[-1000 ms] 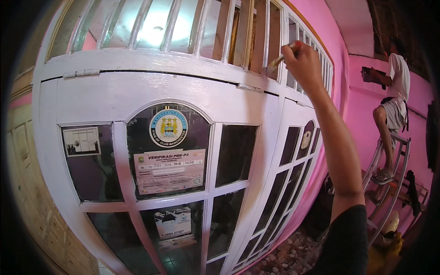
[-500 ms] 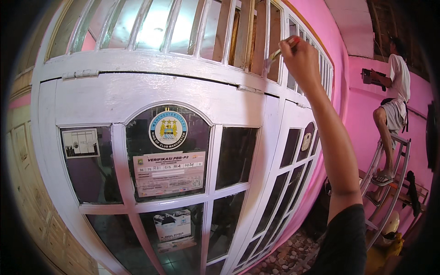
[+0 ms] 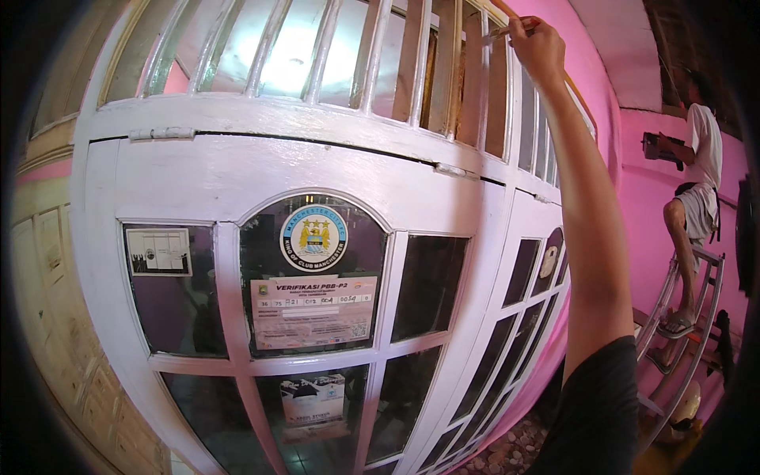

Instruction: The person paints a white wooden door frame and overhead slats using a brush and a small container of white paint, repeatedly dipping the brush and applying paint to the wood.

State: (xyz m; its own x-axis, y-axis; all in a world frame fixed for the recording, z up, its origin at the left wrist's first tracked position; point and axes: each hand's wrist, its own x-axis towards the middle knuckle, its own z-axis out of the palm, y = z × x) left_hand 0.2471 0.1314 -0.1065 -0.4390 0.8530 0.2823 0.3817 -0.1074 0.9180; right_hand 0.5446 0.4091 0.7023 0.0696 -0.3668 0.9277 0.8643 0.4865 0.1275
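My right hand [image 3: 541, 54] is raised high, its fingers closed round the handle of a paintbrush [image 3: 502, 32]. The bristle end points left, at the upper part of a slat in the white barred vent [image 3: 417, 71] over the door; whether it touches the wood I cannot tell. Below lies the white door [image 3: 317, 170], with dark glass panes in a grid frame. My right arm, in a dark sleeve, reaches up across the right side of the view. My left hand is out of view.
A person [image 3: 701, 150] stands at right on a metal ladder [image 3: 697, 332], holding a dark boxy thing [image 3: 661, 150]. Behind is a pink wall [image 3: 641, 198]. Stickers and a pink notice [image 3: 314, 313] are on the panes. At left is a bare wooden door [image 3: 59, 317]; pebbles [image 3: 507, 455] lie below.
My right hand has gone up with the brush, from the foot of the slats to near their upper part. The whole view has shifted, so the door now appears slightly lower and further right.
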